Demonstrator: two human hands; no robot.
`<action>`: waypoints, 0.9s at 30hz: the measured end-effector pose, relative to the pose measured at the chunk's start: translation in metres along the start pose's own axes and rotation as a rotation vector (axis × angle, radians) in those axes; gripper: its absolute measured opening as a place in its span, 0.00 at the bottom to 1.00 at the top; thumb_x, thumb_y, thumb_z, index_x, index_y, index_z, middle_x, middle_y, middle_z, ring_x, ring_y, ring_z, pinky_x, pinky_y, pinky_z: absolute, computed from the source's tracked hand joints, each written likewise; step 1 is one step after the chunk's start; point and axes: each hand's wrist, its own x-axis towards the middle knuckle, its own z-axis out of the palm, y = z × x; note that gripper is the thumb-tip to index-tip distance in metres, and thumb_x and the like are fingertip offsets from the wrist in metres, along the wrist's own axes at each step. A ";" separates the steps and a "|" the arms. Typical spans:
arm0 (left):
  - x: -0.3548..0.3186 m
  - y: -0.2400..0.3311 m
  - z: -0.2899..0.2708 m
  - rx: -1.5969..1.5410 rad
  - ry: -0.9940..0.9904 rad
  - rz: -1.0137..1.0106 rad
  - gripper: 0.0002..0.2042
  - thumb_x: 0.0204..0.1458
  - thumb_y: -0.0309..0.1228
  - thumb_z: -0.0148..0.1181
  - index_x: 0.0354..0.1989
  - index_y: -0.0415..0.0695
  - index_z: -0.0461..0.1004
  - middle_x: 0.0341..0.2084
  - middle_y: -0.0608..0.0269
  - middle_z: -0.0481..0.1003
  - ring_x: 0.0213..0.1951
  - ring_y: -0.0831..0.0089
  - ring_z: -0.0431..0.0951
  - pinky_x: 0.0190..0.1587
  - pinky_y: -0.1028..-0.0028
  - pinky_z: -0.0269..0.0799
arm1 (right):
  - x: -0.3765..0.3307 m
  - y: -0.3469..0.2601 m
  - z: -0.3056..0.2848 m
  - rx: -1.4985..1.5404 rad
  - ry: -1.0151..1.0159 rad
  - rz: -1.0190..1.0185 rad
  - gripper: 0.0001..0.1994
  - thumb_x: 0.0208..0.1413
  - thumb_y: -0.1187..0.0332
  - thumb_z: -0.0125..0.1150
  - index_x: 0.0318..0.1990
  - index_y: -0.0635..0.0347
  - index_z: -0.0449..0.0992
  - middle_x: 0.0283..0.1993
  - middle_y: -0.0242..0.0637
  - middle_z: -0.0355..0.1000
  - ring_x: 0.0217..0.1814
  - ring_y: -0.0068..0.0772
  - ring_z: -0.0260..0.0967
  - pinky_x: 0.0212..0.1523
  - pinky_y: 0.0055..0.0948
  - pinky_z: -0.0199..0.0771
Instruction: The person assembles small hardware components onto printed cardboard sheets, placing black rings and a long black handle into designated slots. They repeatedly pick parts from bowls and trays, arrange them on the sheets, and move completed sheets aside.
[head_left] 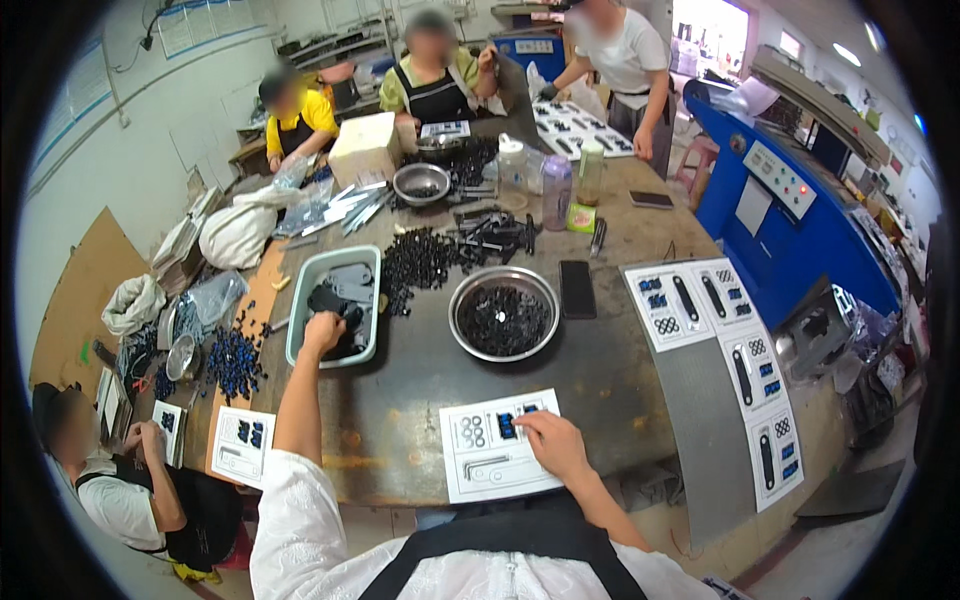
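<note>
Parts (350,281) partly behind left hand (325,332)

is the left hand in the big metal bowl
No, the left hand is at the pale green tub, left of the big metal bowl.

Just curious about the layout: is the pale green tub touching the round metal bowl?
Apart: the head view shows tabletop between the pale green tub and the round metal bowl.

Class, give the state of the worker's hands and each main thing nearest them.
Pale green tub: lidless, holding dark parts
Left hand: inside the tub, fingers bent
White card: flat, blue pieces on it
Right hand: at the card, fingers bent
Metal bowl: uncovered, holding black pieces
Black phone: flat, screen dark
</note>
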 end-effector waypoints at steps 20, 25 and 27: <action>-0.155 0.206 0.007 -1.387 0.291 -0.404 0.13 0.59 0.35 0.64 0.45 0.36 0.82 0.28 0.74 0.77 0.29 0.87 0.71 0.31 0.81 0.66 | 0.123 -0.025 0.152 0.999 -0.382 0.573 0.15 0.61 0.65 0.65 0.50 0.65 0.74 0.42 0.35 0.76 0.38 0.23 0.76 0.34 0.25 0.83; -0.156 0.160 0.039 -1.518 0.356 -0.558 0.13 0.61 0.35 0.63 0.44 0.37 0.82 0.28 0.73 0.78 0.27 0.85 0.72 0.29 0.80 0.64 | 0.141 0.006 0.195 0.923 -0.459 0.746 0.09 0.60 0.70 0.65 0.43 0.67 0.77 0.39 0.35 0.76 0.36 0.26 0.76 0.36 0.29 0.85; -0.170 0.150 0.040 -1.528 0.322 -0.647 0.13 0.61 0.36 0.62 0.43 0.37 0.82 0.27 0.71 0.78 0.26 0.83 0.72 0.28 0.80 0.63 | 0.146 0.015 0.203 0.791 -0.485 0.779 0.07 0.59 0.73 0.64 0.40 0.69 0.77 0.38 0.37 0.76 0.34 0.28 0.76 0.35 0.30 0.87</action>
